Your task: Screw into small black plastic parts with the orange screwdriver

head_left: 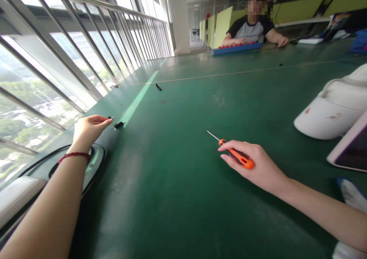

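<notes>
In the head view, the right hand [262, 167] grips an orange-and-black screwdriver [242, 159] over the green surface [172, 175], its shaft pointing forward and leftward. The left hand [89, 129] pinches a tiny dark piece [110, 117] at its fingertips, just beside a small black part [118, 125] lying on the surface.

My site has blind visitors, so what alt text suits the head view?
A right hand holds an orange screwdriver over a green table, its shaft pointing forward and left, while the left hand seems to pinch a tiny dark piece near a small black part. Across the table, another person is behind a blue tray.
</notes>
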Demonstrator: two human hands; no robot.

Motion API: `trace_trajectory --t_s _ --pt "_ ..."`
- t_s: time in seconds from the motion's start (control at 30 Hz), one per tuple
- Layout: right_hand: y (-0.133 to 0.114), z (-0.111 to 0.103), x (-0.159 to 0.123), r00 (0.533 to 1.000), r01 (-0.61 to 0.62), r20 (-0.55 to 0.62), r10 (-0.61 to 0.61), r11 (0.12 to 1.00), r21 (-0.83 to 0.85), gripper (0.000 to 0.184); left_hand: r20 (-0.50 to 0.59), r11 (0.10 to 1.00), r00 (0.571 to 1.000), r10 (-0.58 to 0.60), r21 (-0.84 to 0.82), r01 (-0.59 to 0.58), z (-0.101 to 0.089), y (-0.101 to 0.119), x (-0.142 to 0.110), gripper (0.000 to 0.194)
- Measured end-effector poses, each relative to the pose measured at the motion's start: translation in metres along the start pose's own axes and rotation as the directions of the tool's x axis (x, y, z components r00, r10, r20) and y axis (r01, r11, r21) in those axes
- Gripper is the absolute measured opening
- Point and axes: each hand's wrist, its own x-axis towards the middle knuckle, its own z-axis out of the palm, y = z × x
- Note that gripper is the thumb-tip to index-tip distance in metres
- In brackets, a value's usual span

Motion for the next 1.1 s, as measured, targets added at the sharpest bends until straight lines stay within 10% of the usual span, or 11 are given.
trace_trajectory --t_s 1.1 --pt "-0.002 -0.001 0.0 0.999 0.045 -0.003 -0.045 0.995 -0.086 0.016 0.054 1.0 0.998 0.013 0.02 -0.014 0.014 -0.008 0.005 0.037"
